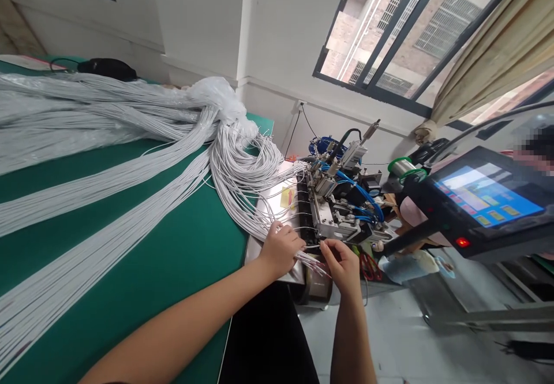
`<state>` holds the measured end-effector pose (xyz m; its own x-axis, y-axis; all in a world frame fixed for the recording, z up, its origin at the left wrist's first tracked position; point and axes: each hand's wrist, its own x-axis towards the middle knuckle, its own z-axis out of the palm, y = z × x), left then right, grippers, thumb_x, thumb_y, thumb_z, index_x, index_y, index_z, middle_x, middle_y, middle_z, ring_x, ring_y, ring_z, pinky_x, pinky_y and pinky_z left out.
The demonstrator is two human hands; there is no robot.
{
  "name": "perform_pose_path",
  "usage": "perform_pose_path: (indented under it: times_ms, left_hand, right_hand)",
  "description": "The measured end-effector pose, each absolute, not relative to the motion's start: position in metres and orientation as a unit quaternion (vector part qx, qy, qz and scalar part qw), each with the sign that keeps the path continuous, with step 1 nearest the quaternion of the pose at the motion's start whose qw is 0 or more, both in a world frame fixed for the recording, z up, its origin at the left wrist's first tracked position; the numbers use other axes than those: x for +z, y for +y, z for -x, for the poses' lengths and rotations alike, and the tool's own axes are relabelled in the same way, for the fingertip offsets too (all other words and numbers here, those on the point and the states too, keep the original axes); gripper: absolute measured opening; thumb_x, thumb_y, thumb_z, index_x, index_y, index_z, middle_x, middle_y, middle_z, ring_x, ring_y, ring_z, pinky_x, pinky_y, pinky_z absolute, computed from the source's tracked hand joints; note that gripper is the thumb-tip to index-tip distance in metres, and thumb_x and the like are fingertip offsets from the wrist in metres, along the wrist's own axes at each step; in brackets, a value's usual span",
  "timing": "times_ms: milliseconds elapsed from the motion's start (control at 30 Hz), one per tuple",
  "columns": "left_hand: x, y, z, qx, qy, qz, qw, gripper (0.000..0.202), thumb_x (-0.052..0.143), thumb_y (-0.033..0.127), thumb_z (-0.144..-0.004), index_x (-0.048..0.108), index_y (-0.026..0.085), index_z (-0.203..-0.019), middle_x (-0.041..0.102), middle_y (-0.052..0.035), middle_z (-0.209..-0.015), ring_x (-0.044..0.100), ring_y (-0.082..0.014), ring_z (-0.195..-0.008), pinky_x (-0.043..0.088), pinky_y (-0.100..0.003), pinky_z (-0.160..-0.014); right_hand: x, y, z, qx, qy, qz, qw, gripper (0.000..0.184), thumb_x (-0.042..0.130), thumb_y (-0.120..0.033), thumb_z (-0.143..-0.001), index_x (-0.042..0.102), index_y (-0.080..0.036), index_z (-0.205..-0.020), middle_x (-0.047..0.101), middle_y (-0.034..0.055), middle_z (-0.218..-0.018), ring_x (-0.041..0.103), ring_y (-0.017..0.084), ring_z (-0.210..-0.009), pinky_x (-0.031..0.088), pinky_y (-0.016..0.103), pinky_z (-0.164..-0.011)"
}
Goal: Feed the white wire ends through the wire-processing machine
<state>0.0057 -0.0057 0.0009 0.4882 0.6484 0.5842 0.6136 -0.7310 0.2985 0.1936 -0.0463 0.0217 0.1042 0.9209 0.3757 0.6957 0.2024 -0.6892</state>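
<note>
My left hand (283, 251) is closed round a bunch of thin white cables (310, 261), whose reddish tips stick out to the right. At the front of a metal machine (341, 193), my right hand (344, 263) pinches the end of a single white cable (312, 247). Its fingertips lie just right of the bunch, by the machine's near edge. From the left hand the cables run back in a loose curve to a large looped bundle (242, 170) on the green table (203, 257). The exact cable end between my right fingertips is partly hidden.
Long cable bundles (108, 179) stretch across the table at left, some under clear plastic (220, 95). A control screen (489, 193) on an arm stands at right, beside a spool of wire (403, 167). Another person, partly seen, is behind the screen. A window (389, 32) is above.
</note>
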Motion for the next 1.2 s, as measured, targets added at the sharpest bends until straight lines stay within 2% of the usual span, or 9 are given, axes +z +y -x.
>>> perform_pose_path:
  times_ms: [100,267,333,433,533,600,933,1200]
  left_hand:
    - [-0.001,-0.005,-0.006,0.339,0.372,-0.864,0.031,0.018,0.055,0.016,-0.08,0.064,0.023,-0.094,0.067,-0.0018,-0.085,0.055,-0.0203,-0.089,0.028,-0.044,-0.091]
    - [-0.002,-0.005,-0.006,0.3,0.38,-0.874,0.03,0.037,0.062,0.011,-0.066,0.062,0.021,-0.102,0.067,-0.0033,-0.092,0.055,-0.0225,-0.094,0.025,-0.047,-0.097]
    - [-0.002,-0.006,-0.007,0.301,0.404,-0.864,0.017,0.033,0.061,0.011,-0.069,0.061,0.021,-0.1,0.066,-0.0028,-0.093,0.054,-0.022,-0.094,0.024,-0.048,-0.098]
    - [-0.004,-0.005,-0.009,0.303,0.436,-0.847,-0.029,0.021,0.052,0.006,-0.079,0.062,0.022,-0.09,0.065,-0.0014,-0.083,0.055,-0.0197,-0.086,0.025,-0.047,-0.097]
    - [-0.004,-0.003,-0.009,0.307,0.429,-0.847,-0.062,0.022,0.045,0.007,-0.086,0.061,0.02,-0.078,0.061,-0.002,-0.073,0.053,-0.0191,-0.079,0.028,-0.044,-0.093]
    - [-0.003,-0.002,-0.007,0.315,0.409,-0.855,-0.056,0.023,0.043,0.009,-0.088,0.06,0.019,-0.077,0.06,-0.0031,-0.073,0.052,-0.0192,-0.078,0.03,-0.043,-0.091]
    - [-0.001,-0.004,0.001,0.347,0.285,-0.893,-0.03,0.024,0.038,0.012,-0.085,0.061,0.018,-0.079,0.058,-0.0051,-0.074,0.048,-0.0189,-0.076,0.033,-0.037,-0.087]
    - [0.0,-0.003,-0.007,0.301,0.32,-0.897,-0.041,0.021,0.044,0.01,-0.083,0.063,0.02,-0.086,0.059,-0.0041,-0.076,0.051,-0.0197,-0.079,0.032,-0.038,-0.088]
  right_hand:
    - [0.017,-0.043,-0.202,0.105,-0.663,0.63,0.389,0.031,0.053,-0.042,-0.086,0.065,-0.017,-0.074,0.063,0.0033,-0.065,0.054,0.017,-0.059,0.042,0.026,-0.057]
    - [0.008,-0.039,-0.21,0.12,-0.671,0.634,0.365,0.033,0.048,-0.043,-0.089,0.062,-0.017,-0.073,0.062,0.0034,-0.066,0.054,0.017,-0.061,0.041,0.026,-0.058]
    - [0.006,-0.038,-0.212,0.126,-0.669,0.633,0.368,0.032,0.047,-0.043,-0.09,0.06,-0.017,-0.075,0.061,0.0039,-0.068,0.054,0.018,-0.064,0.041,0.026,-0.059]
    - [0.005,-0.037,-0.213,0.135,-0.674,0.626,0.368,0.03,0.046,-0.041,-0.091,0.057,-0.018,-0.075,0.059,0.0032,-0.069,0.053,0.017,-0.065,0.041,0.026,-0.06]
    - [0.007,-0.038,-0.212,0.133,-0.685,0.614,0.37,0.028,0.046,-0.039,-0.091,0.056,-0.019,-0.075,0.056,0.0016,-0.067,0.051,0.016,-0.064,0.039,0.026,-0.06]
    - [0.011,-0.039,-0.21,0.13,-0.687,0.606,0.378,0.026,0.046,-0.038,-0.091,0.056,-0.019,-0.076,0.055,0.0013,-0.068,0.05,0.016,-0.065,0.039,0.026,-0.06]
    - [0.029,-0.054,-0.213,0.183,-0.694,0.572,0.397,0.026,0.046,-0.038,-0.092,0.053,-0.02,-0.075,0.051,0.001,-0.069,0.047,0.016,-0.064,0.038,0.026,-0.06]
    - [0.013,-0.048,-0.222,0.168,-0.679,0.603,0.383,0.027,0.047,-0.04,-0.091,0.056,-0.019,-0.077,0.054,0.0015,-0.069,0.049,0.016,-0.064,0.038,0.026,-0.06]
